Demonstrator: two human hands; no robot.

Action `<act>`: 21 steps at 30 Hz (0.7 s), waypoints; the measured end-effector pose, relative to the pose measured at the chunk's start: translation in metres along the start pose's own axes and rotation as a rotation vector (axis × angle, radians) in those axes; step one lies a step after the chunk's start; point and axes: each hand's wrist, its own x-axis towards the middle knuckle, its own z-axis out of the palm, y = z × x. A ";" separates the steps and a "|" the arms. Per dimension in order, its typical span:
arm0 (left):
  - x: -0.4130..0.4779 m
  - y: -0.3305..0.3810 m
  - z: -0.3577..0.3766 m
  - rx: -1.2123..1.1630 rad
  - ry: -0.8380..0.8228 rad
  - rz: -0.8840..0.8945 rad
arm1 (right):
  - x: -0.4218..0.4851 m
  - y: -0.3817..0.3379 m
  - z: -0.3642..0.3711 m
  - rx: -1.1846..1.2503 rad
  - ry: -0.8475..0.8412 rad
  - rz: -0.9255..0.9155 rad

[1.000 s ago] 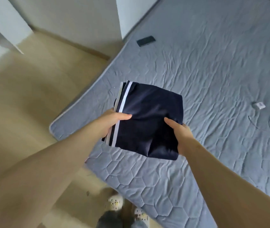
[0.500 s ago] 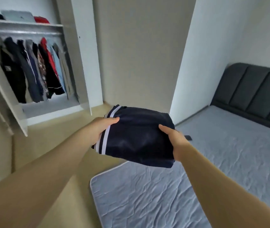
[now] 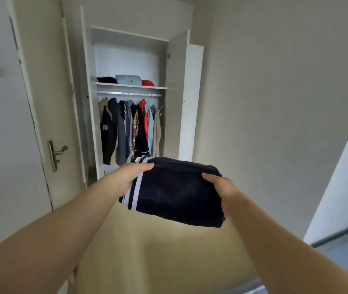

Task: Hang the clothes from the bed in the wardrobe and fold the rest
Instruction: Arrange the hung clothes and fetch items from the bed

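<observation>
Both hands, left hand (image 3: 130, 174) and right hand (image 3: 221, 188), grip the folded navy garment (image 3: 175, 193) by its sides.

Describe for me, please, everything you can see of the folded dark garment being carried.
The folded dark garment is navy, of soft, matte-looking cloth, in a thick rectangular bundle. Two white stripes run along its left edge. It is held in the air, roughly level, before the open wardrobe. The left hand grips the striped edge, thumb on top; the right hand grips the opposite edge.
</observation>
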 end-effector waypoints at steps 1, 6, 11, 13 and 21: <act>0.014 0.007 -0.016 -0.011 0.030 0.011 | 0.016 -0.007 0.019 -0.006 -0.018 0.002; 0.081 0.034 -0.064 -0.049 0.105 0.043 | 0.081 -0.029 0.081 -0.021 -0.061 0.026; 0.151 0.058 -0.082 -0.052 0.137 0.064 | 0.153 -0.051 0.114 -0.036 -0.079 -0.003; 0.178 0.069 -0.084 -0.062 0.148 0.069 | 0.184 -0.061 0.122 -0.042 -0.091 -0.030; 0.310 0.126 -0.091 -0.135 0.174 0.067 | 0.338 -0.118 0.152 -0.051 -0.175 -0.069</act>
